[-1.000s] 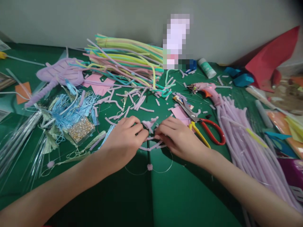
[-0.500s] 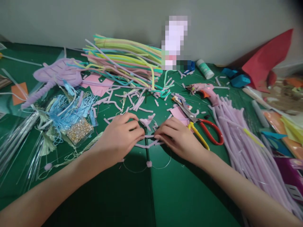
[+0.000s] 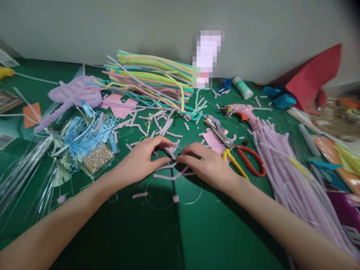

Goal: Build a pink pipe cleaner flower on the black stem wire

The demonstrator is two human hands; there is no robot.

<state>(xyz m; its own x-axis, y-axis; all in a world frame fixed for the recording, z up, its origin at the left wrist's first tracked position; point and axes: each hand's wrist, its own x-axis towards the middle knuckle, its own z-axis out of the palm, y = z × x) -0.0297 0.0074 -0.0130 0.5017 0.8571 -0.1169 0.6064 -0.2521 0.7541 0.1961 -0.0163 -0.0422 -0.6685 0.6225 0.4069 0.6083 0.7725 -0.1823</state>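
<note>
My left hand (image 3: 140,161) and my right hand (image 3: 206,165) rest on the green mat (image 3: 180,232), fingertips almost meeting at the middle. Between them lie short lilac pipe-cleaner pieces (image 3: 171,173) joined to a thin wire loop (image 3: 185,201) that carries a small pink pompom (image 3: 176,198). Both hands pinch at these lilac pieces with thumb and forefinger. The left hand's other fingers are spread. A loose lilac snippet (image 3: 140,195) lies below my left wrist.
Red-handled scissors (image 3: 242,153) and a pink glue gun (image 3: 242,111) lie right of my hands, beside a long lilac pipe-cleaner bundle (image 3: 292,176). Coloured pipe cleaners (image 3: 149,80) are piled at the back; blue tassels (image 3: 84,131) and a bag of gold beads (image 3: 98,157) lie left.
The view tilted slightly down. My left hand's fingers have spread from a curled grip, both hands shifted a little away from me, and a lilac snippet now shows below the left wrist.
</note>
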